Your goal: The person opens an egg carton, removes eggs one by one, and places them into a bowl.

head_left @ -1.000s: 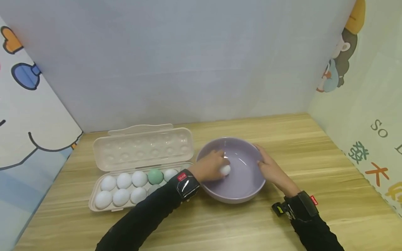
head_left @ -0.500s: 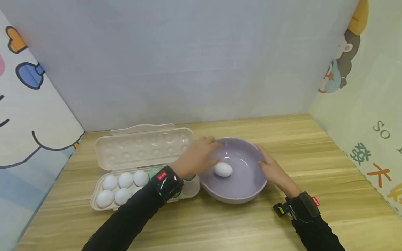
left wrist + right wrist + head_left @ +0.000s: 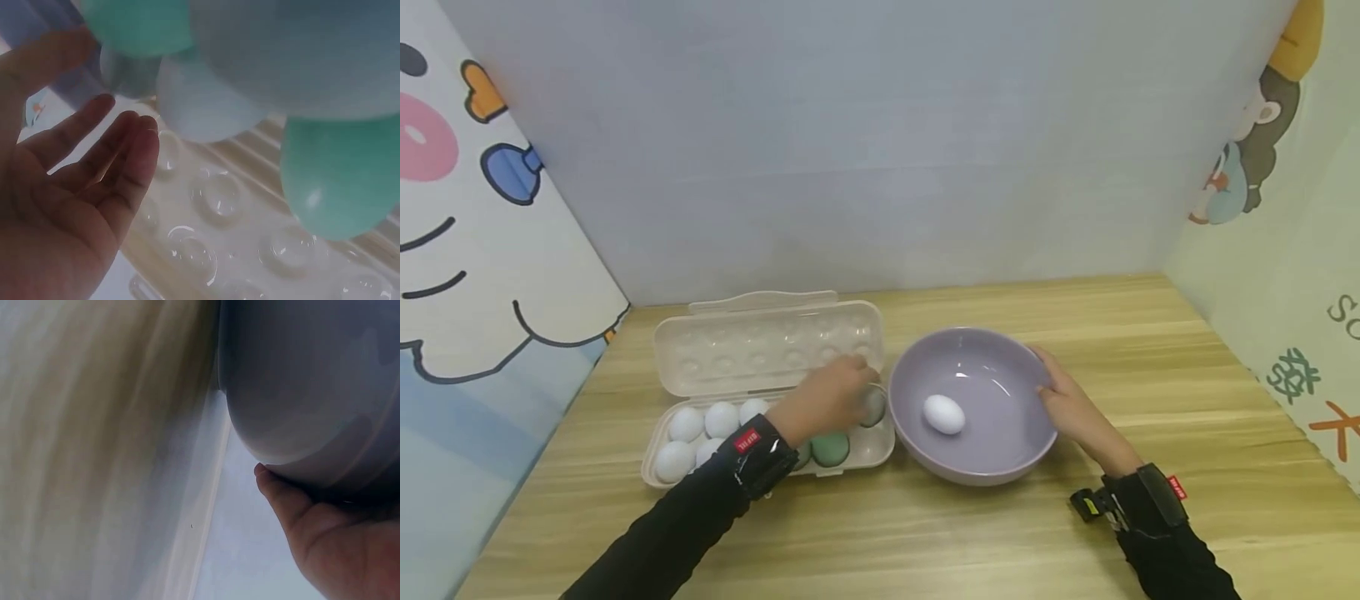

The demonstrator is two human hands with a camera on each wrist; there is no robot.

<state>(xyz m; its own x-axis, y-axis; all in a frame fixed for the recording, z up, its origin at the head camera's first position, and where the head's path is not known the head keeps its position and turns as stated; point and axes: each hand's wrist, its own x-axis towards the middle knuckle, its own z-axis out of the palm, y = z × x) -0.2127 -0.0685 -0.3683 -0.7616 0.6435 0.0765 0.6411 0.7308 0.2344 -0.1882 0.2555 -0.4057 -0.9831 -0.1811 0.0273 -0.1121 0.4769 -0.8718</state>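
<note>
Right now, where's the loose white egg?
In the head view, the white egg lies in the purple bowl, left of its middle; the right hand grips the bowl's right rim.

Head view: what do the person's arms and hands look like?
Both sleeves are black, each with a black wrist strap and a small lettered red tag. By the right strap is a black device with a yellow-green patch. Left hand and right hand are bare.

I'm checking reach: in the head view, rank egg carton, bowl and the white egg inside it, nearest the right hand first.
1. Bowl: gripped by the right hand
2. White egg: inside bowl, left of centre
3. Egg carton: left of bowl
</note>
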